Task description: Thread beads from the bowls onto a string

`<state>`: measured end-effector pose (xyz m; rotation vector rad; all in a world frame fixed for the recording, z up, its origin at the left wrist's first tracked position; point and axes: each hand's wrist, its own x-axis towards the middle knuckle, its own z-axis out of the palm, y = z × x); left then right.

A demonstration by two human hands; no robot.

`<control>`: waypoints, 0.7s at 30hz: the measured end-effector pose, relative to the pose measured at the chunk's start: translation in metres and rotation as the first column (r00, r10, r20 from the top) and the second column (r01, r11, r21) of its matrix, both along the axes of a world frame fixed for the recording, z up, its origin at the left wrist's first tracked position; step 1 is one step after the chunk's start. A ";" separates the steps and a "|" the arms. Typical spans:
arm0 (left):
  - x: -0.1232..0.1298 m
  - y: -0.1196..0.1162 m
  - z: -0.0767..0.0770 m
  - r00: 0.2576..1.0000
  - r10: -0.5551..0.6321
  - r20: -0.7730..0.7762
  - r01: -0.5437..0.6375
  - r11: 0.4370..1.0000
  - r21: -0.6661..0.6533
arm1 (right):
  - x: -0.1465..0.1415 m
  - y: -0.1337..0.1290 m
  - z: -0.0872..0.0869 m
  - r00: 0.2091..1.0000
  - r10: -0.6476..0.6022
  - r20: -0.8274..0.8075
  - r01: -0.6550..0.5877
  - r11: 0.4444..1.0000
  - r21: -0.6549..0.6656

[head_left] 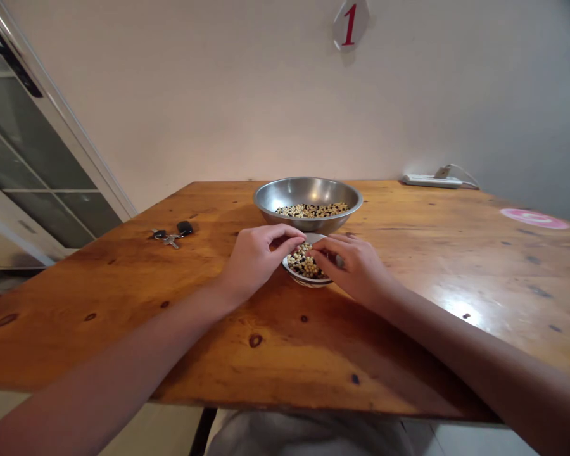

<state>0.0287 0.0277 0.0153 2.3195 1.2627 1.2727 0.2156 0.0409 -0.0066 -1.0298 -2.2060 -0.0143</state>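
A small white bowl (308, 282) with a dark rim band stands on the wooden table, holding mixed pale and black beans (306, 263). Over its left side is my left hand (263, 253), thumb and forefinger pinched together above the beans. My right hand (356, 263) reaches over the right side of the bowl, fingers curled and thumb tip close to the forefinger. Whatever sits between the fingertips of either hand is too small to make out. Just behind the small bowl is a wide metal bowl (308, 223) with more pale and black beans (313, 210) inside.
A bunch of keys (171, 239) lies on the left part of the wooden table (209, 373). At the back right, a white power strip (432, 181) with a plug and cable rests near the wall. A pink round sticker (534, 218) is on the right.
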 end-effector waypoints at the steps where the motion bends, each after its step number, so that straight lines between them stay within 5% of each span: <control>1: 0.000 -0.001 0.000 1.000 -0.007 -0.020 0.007 1.000 0.007 | 0.000 0.001 -0.001 1.000 0.003 0.004 -0.003 1.000 0.005; 9: 0.003 -0.003 0.002 0.996 0.008 -0.092 -0.004 0.999 0.046 | 0.000 0.001 -0.002 0.997 0.011 0.076 -0.019 0.994 0.104; 21: -0.007 -0.003 0.009 0.999 0.038 0.019 -0.039 0.997 0.073 | 0.002 0.000 0.004 0.998 0.000 -0.057 -0.002 0.999 -0.038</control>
